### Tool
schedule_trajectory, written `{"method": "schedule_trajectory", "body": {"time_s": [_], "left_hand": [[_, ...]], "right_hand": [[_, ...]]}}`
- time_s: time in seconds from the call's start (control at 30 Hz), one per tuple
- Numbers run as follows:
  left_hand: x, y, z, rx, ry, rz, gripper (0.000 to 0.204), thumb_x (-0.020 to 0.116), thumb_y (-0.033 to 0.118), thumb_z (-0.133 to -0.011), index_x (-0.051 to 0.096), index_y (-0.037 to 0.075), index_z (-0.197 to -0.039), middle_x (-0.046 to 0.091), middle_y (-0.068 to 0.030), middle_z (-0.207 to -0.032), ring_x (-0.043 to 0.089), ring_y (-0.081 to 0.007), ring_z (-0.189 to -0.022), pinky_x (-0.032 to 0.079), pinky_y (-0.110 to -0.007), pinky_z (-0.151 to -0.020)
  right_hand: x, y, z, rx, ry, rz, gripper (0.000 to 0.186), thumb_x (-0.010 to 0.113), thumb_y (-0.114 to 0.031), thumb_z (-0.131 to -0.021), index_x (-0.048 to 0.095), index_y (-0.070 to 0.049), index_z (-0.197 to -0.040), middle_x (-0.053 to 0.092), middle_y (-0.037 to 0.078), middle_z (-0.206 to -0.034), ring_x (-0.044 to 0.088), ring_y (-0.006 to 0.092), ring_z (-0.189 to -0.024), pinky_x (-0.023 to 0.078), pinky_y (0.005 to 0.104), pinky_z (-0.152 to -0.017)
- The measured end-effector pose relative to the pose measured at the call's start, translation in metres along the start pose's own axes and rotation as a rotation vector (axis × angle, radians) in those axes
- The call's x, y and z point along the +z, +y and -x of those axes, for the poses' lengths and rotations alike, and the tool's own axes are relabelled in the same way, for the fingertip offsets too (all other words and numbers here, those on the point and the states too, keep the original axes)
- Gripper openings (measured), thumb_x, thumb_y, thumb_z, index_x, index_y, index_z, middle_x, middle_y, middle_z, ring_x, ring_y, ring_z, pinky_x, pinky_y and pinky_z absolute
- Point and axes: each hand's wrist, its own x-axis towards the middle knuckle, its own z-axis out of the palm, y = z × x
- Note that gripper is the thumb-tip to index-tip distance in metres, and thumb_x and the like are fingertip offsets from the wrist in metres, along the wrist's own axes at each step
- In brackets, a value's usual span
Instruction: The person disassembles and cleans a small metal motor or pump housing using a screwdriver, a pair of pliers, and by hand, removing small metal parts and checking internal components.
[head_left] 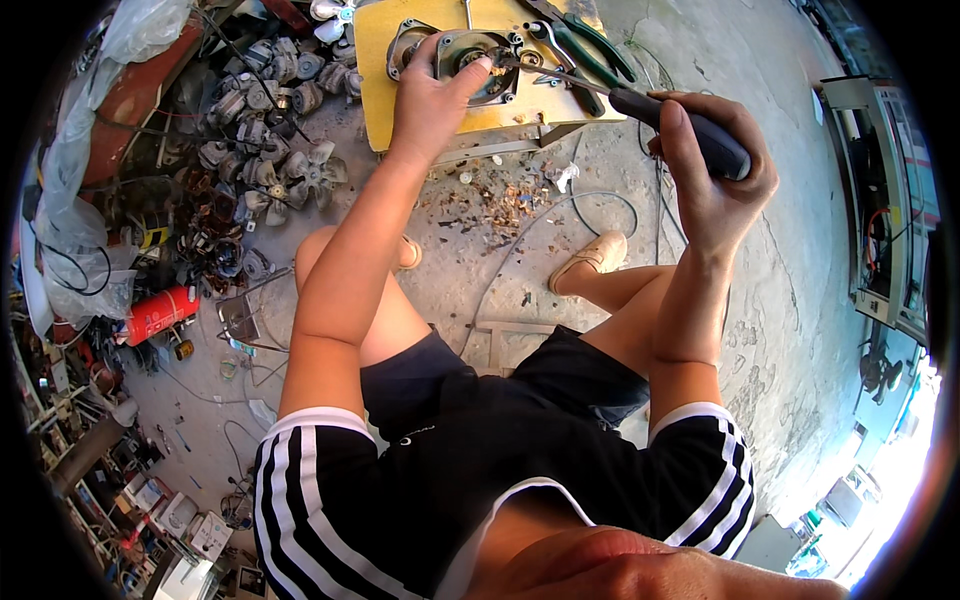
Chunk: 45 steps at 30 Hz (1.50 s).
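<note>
Chin (635, 578) nearest; metal housing (485, 91) gripped under left hand (430, 100), screwdriver (634, 105) clenched in right hand (716, 198).

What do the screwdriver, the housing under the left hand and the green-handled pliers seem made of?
Screwdriver: thin grey shaft, apparently steel; the smooth black handle could be plastic or rubber.
Housing: probably cast metal, judging by its dull greyish sheen and corner lugs.
Green-handled pliers: dark, seemingly metal head; evenly coloured grips suggest plastic or rubber.

A black short-sleeved shirt (450, 500) was worn, with white neck trim (540, 483), white cuffs (690, 411) and white stripes (312, 470) down each sleeve (290, 500); the shorts (415, 368) were dark, seemingly navy, the shoes (602, 252) tan.
</note>
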Motion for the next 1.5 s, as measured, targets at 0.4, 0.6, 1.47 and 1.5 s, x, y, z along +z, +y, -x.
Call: {"method": "schedule_trajectory", "body": {"time_s": [0.4, 0.6, 1.47, 1.5], "left_hand": [[-0.003, -0.003, -0.003, -0.048, 0.005, 0.135, 0.026, 0.073, 0.016, -0.088, 0.065, 0.002, -0.109, 0.071, -0.0041, -0.098, 0.065, -0.011, -0.087, 0.052, -0.027, -0.079], [-0.004, -0.007, -0.003, -0.05, 0.014, 0.136, 0.028, 0.073, 0.016, -0.088, 0.065, 0.002, -0.11, 0.071, -0.0038, -0.098, 0.065, -0.0111, -0.088, 0.052, -0.027, -0.08], [0.003, 0.006, 0.001, -0.342, -0.017, 0.364, 0.033, 0.072, 0.013, -0.089, 0.059, 0.003, -0.118, 0.069, -0.0081, -0.108, 0.07, -0.0169, -0.092, 0.061, -0.033, -0.078], [0.003, 0.005, 0.0, -0.325, -0.02, 0.368, 0.034, 0.072, 0.013, -0.088, 0.059, 0.003, -0.118, 0.069, -0.0081, -0.108, 0.07, -0.0173, -0.092, 0.062, -0.034, -0.076]], "right_hand": [[0.001, -0.004, 0.002, -0.023, -0.033, -0.021, 0.014, 0.082, -0.013, -0.082, 0.073, -0.005, -0.089, 0.068, 0.0, -0.074, 0.063, 0.0052, -0.069, 0.049, 0.0189, -0.063], [-0.001, -0.005, 0.001, -0.025, -0.046, 0.043, 0.015, 0.082, -0.014, -0.081, 0.073, -0.004, -0.089, 0.068, 0.0, -0.074, 0.062, 0.0052, -0.069, 0.049, 0.0193, -0.064], [0.004, 0.001, 0.0, -0.367, -0.2, 0.193, 0.021, 0.08, 0.002, -0.078, 0.07, 0.004, -0.096, 0.074, 0.015, -0.092, 0.072, 0.0196, -0.09, 0.056, 0.0286, -0.08], [0.004, 0.0, -0.001, -0.404, -0.212, 0.206, 0.022, 0.08, 0.002, -0.077, 0.07, 0.004, -0.096, 0.074, 0.016, -0.092, 0.072, 0.0203, -0.089, 0.056, 0.0285, -0.08]]}}
